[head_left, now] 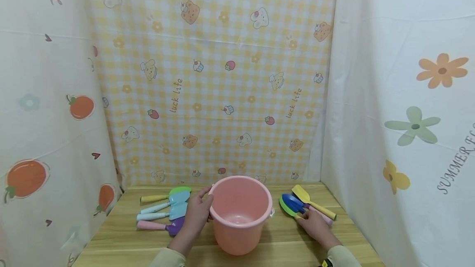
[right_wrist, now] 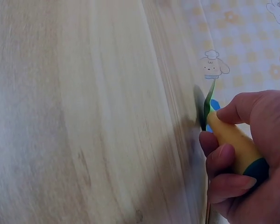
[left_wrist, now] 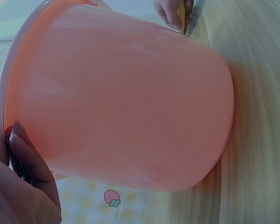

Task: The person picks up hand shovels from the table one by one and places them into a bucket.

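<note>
A pink plastic bucket (head_left: pixel 240 213) stands upright on the wooden table (head_left: pixel 282 242). My left hand (head_left: pixel 198 213) grips its left rim, thumb over the edge. In the left wrist view the bucket (left_wrist: pixel 121 98) fills the frame and my left hand (left_wrist: pixel 18 186) sits at its rim. My right hand (head_left: pixel 311 221) holds the yellow handle of a green toy shovel (head_left: pixel 286 208) lying right of the bucket. The right wrist view shows my fingers (right_wrist: pixel 224 154) curled round that yellow handle (right_wrist: pixel 231 137), with the green blade (right_wrist: pixel 208 103) resting on the wood.
Left of the bucket lie several toy shovels: a green one (head_left: pixel 168 195), two light blue ones (head_left: pixel 170 208) and a purple one (head_left: pixel 163 226). A blue shovel (head_left: pixel 293 202) and a yellow one (head_left: pixel 308 199) lie to the right. Printed cloth walls (head_left: pixel 219 77) enclose the table on three sides.
</note>
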A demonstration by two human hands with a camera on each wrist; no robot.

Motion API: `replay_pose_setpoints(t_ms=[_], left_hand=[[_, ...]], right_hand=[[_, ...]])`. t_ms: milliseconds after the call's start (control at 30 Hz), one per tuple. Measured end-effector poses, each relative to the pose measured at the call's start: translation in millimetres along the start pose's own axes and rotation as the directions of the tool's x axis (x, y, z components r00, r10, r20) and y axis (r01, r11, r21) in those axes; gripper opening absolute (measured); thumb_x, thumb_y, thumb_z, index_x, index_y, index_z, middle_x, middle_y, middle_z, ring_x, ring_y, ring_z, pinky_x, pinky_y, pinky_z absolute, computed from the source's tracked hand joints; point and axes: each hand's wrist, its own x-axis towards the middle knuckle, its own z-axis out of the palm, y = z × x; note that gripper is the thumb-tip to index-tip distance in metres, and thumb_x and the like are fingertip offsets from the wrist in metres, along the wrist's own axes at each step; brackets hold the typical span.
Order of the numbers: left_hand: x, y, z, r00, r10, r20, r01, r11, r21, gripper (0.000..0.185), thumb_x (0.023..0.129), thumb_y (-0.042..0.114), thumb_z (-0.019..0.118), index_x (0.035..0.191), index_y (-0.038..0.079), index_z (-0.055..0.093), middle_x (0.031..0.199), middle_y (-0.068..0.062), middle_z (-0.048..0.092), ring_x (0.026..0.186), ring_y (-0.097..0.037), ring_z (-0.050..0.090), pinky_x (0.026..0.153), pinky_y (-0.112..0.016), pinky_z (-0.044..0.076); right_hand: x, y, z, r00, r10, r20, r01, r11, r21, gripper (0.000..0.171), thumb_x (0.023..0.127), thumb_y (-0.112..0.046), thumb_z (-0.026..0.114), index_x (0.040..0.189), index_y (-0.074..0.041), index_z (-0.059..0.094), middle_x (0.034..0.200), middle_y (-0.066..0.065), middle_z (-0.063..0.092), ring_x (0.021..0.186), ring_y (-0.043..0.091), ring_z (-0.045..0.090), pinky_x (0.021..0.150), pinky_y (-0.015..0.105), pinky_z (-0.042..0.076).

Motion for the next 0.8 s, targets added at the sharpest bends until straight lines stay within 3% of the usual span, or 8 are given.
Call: replay_pose_setpoints(t_ms=[200, 500, 800], left_hand=[[-1.4, 1.2, 0.7, 1.0, 0.007, 0.002, -0.007, 1.0, -0.011, 0.052, 0.111, 0.019, 0.062, 0.158, -0.002, 0.057, 0.057, -0.003, 0.057, 0.047, -0.016, 0.055, 0.047, -0.028, 0.048], [-2.6, 2.1, 0.8, 1.0, 0.002, 0.004, -0.002, 1.0, -0.014, 0.052, 0.111, 0.02, 0.062, 0.158, -0.001, 0.056, 0.058, -0.003, 0.058, 0.048, -0.017, 0.055, 0.048, -0.028, 0.048], [-1.5, 2.4, 1.0, 1.0, -0.001, -0.004, 0.001, 1.0, -0.003, 0.049, 0.11, 0.017, 0.06, 0.156, 0.0, 0.059, 0.059, -0.004, 0.059, 0.05, -0.015, 0.057, 0.049, -0.027, 0.049]], right_hand=[[-0.7, -0.6, 0.4, 1.0, -0.002, 0.023, 0.0, 0.998, 0.067, 0.02, 0.092, -0.016, 0.079, 0.077, -0.01, 0.067, 0.066, -0.002, 0.055, 0.06, 0.015, 0.05, 0.055, 0.025, 0.037], [-1.5, -2.5, 1.0, 0.997, 0.034, 0.075, -0.042, 0.993, 0.106, 0.028, 0.098, -0.024, 0.079, 0.079, -0.007, 0.069, 0.068, 0.0, 0.059, 0.058, 0.015, 0.05, 0.052, 0.026, 0.039], [-5.5, -9.3, 0.5, 0.998, 0.022, 0.063, -0.03, 0.991, 0.132, 0.024, 0.095, -0.019, 0.079, 0.078, -0.006, 0.069, 0.069, 0.0, 0.06, 0.055, 0.013, 0.048, 0.051, 0.026, 0.039]])
